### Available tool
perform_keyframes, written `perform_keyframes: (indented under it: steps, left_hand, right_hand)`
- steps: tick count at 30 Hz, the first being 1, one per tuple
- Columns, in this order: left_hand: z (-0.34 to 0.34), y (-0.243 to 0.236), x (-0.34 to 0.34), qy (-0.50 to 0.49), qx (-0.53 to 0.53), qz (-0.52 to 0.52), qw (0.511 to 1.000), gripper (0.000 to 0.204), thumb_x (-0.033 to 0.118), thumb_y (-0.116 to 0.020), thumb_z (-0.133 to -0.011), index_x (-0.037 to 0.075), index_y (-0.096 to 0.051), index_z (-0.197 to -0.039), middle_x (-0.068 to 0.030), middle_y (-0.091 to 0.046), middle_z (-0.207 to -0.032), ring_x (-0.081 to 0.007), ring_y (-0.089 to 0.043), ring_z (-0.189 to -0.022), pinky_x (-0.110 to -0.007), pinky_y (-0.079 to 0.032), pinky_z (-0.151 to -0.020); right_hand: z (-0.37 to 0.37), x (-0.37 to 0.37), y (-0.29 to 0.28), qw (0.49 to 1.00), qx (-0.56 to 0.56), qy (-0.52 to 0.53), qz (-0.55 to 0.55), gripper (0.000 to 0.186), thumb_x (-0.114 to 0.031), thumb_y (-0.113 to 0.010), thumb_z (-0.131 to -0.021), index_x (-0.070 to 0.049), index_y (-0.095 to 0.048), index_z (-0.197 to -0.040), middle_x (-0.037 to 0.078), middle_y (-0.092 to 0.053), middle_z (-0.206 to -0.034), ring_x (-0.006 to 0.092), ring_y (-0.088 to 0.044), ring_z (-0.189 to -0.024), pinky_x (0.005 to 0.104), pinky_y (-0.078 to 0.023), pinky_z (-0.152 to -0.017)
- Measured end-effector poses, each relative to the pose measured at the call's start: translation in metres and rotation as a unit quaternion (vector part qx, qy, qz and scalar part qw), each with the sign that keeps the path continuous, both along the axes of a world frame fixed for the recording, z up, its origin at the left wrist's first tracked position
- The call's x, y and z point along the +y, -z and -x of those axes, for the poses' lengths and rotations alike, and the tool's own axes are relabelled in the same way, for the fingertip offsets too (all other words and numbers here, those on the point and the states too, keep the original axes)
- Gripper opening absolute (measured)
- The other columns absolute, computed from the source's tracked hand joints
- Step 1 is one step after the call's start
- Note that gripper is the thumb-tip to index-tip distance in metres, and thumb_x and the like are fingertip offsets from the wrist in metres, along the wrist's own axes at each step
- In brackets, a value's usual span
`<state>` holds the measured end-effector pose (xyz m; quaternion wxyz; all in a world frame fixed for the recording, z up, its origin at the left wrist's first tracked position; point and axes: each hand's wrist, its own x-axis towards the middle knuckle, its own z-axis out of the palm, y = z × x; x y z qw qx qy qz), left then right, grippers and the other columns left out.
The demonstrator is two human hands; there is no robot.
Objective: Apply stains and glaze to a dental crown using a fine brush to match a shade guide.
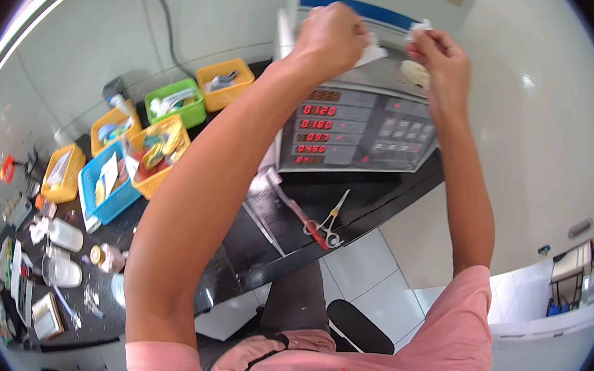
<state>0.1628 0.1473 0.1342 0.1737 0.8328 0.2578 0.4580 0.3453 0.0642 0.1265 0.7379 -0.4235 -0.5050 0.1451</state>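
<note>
My left hand point(332, 37) is raised over the top of a grey tabletop machine point(336, 154) with red digit displays and a keypad. Its fingers curl closed by a white flat piece point(372, 50), possibly paper; what they grip is hidden. My right hand point(443, 59), at the machine's right end, pinches a small crumpled white piece point(418, 28). An off-white rounded item point(412, 73) lies on the machine beside it. Below on the black counter point(240, 261) are scissors point(335, 217), a pink-red tool point(304, 224) and a thin metal rod point(262, 227).
Yellow point(53, 185), blue point(90, 200) and green point(192, 113) baskets with assorted items stand along the back left. Bottles point(67, 236) and small tools crowd the left end. The counter's front edge crosses below my arms; a pale cabinet panel point(533, 136) stands at right, black seating point(359, 328) below.
</note>
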Motion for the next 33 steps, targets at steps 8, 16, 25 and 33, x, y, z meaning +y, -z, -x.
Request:
perform_keyframes:
  steps: [8, 16, 25, 33]
  left_hand:
    - [0.116, -0.044, -0.052, 0.016, -0.027, -0.088, 0.996, 0.022, 0.013, -0.066, -0.088, -0.003, -0.072, -0.103, -0.0226, -0.073, -0.096, -0.0327, -0.072, -0.090, -0.042, -0.054, -0.082]
    - [0.209, 0.082, -0.158, -0.174, -0.027, 0.112, 0.978, 0.008, 0.005, -0.067, -0.088, 0.001, -0.071, -0.093, -0.0108, -0.067, -0.078, -0.0170, -0.063, -0.069, -0.029, -0.049, -0.066]
    - [0.237, 0.181, -0.215, -0.293, 0.084, 0.228, 0.925, 0.009, 0.000, -0.069, -0.084, -0.002, -0.063, -0.090, -0.0129, -0.062, -0.082, -0.0299, -0.062, -0.071, -0.039, -0.050, -0.066]
    - [0.232, 0.188, -0.211, -0.328, 0.140, 0.146, 0.923, 0.006, 0.001, -0.068, -0.084, 0.001, -0.064, -0.089, -0.0109, -0.059, -0.082, -0.0301, -0.059, -0.078, -0.041, -0.047, -0.068]
  right_hand:
    - [0.084, -0.057, 0.013, 0.978, -0.188, 0.038, 0.077, 0.023, -0.016, -0.072, -0.091, 0.004, -0.068, -0.101, 0.006, -0.069, -0.086, 0.0107, -0.064, -0.075, 0.0228, -0.051, -0.073]
    - [0.170, -0.054, 0.130, 0.844, -0.421, -0.231, 0.237, 0.009, -0.007, -0.074, -0.082, 0.000, -0.069, -0.085, 0.009, -0.067, -0.074, 0.0153, -0.065, -0.063, 0.0284, -0.052, -0.059]
    - [0.192, -0.045, 0.153, 0.777, -0.555, -0.218, 0.203, 0.013, -0.012, -0.068, -0.087, 0.001, -0.068, -0.089, 0.018, -0.068, -0.085, 0.0347, -0.067, -0.075, 0.0417, -0.054, -0.069]
    - [0.164, -0.051, 0.156, 0.722, -0.618, -0.155, 0.270, 0.010, -0.008, -0.066, -0.089, -0.001, -0.068, -0.096, 0.017, -0.066, -0.083, 0.0373, -0.066, -0.075, 0.0433, -0.054, -0.069]
